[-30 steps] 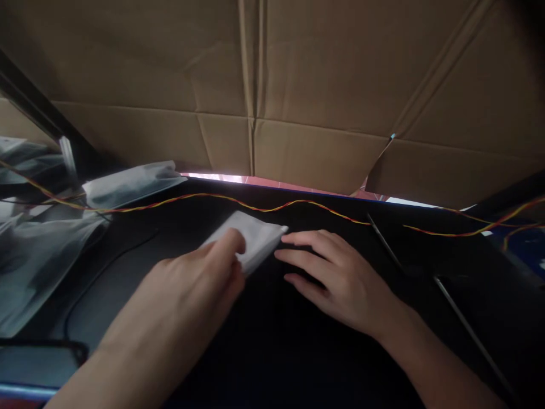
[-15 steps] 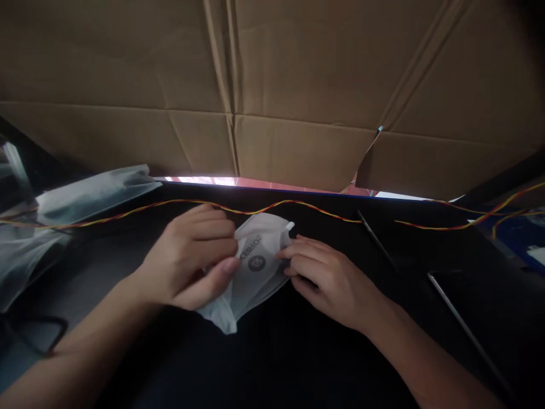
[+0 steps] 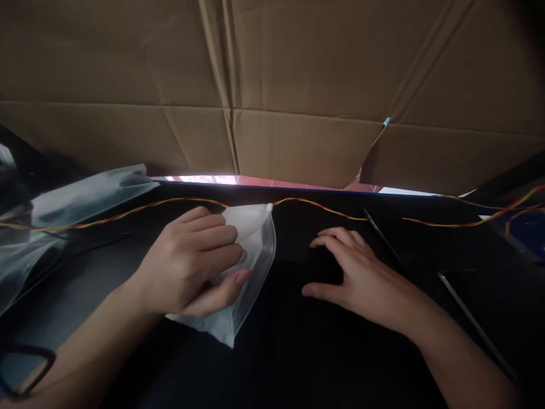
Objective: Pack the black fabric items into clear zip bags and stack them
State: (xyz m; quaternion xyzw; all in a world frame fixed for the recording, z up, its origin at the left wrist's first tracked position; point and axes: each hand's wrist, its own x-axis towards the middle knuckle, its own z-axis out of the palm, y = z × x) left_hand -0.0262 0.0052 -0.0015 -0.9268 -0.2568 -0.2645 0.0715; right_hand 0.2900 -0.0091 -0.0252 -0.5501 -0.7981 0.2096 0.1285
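Observation:
A translucent white zip bag (image 3: 258, 236) lies at a slant on the black tabletop, its white slider at the upper corner. My left hand (image 3: 191, 267) is closed on the bag from the left, with curled fingers covering much of it, including most of its print. To the right, my right hand (image 3: 343, 267) is open and holds nothing, thumb and fingers spread apart. A gap of dark table separates it from the bag's curved zip edge.
Twisted red-and-yellow wire (image 3: 323, 210) runs across behind the hands. More translucent bags (image 3: 89, 199) lie at the left, near a black loop (image 3: 49, 363). Two dark, thin objects with pale edges (image 3: 477, 324) rest at the right. A cardboard sheet (image 3: 298, 74) rises behind.
My right hand has let go of the zip bag, moved right and spread its fingers. The bag has turned and shifted slightly left under my left hand, covering more of its print.

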